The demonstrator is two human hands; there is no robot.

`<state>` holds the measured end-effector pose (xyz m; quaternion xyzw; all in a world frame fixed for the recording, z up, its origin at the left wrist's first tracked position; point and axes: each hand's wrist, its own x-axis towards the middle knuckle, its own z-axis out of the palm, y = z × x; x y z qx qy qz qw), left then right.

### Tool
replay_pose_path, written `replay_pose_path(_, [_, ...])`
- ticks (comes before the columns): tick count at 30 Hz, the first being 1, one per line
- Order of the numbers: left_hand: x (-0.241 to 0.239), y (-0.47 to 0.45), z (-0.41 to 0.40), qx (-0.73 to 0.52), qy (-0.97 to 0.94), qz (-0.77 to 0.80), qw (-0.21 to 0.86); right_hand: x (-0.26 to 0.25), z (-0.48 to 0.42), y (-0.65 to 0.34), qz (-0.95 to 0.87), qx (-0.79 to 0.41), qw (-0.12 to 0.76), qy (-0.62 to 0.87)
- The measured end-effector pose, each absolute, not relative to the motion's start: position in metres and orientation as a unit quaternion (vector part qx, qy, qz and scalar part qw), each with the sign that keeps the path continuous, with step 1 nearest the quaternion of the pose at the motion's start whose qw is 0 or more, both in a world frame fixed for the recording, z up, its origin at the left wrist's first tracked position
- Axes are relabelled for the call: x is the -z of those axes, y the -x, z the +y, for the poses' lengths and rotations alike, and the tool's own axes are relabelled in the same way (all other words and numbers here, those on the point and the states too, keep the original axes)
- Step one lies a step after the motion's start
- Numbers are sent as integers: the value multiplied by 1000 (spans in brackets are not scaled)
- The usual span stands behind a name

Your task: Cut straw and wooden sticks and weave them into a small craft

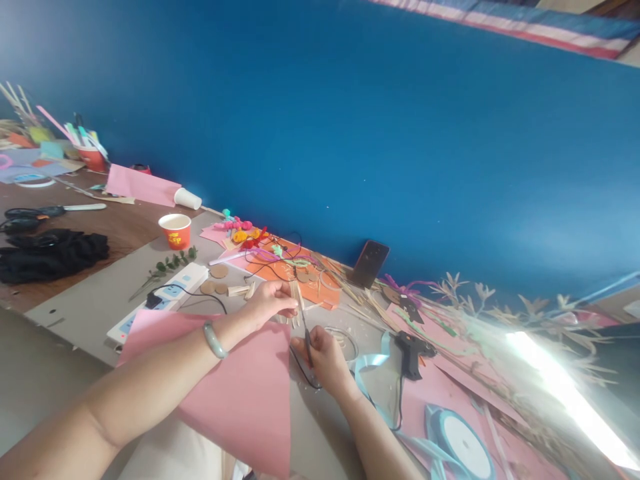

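My left hand (270, 301), with a jade-coloured bangle (215, 340) on its wrist, pinches pale dry strips (295, 293) between thumb and fingers. My right hand (324, 357) is closed around dark scissors (307, 339), whose blades point away from me and reach up beside the strips. Whether the blades touch the strips I cannot tell. Below my left forearm lies a sheet of pink paper (250, 400) at the table's front edge. Short bundled pale pieces (241, 291) and round brown discs (219, 271) are just left of my left hand.
A white power strip (127, 323), a leafy sprig (170, 263) and a paper cup (176, 230) stand left. Orange paper (320, 288) and a phone (370, 263) are by the blue wall. Right are a glue gun (413, 353) with its cable and a ribbon spool (467, 443).
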<state>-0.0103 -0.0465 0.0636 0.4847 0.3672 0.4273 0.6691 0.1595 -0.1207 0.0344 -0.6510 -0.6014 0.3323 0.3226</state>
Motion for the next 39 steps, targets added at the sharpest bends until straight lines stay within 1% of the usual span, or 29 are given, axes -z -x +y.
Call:
replay_pose_path(6, [-65,8,-51,-401,-493,369,678,-33,-119,-160,-604,-320,307,663])
replay_pose_path(25, [-62,5,-54,-382,-498,375,682,-31,-119,-159,-584,-341,338,654])
replay_pose_path(39, [-62,4,-53,-372,-487,378,694,-43,-123,-156,-574,-377,317,654])
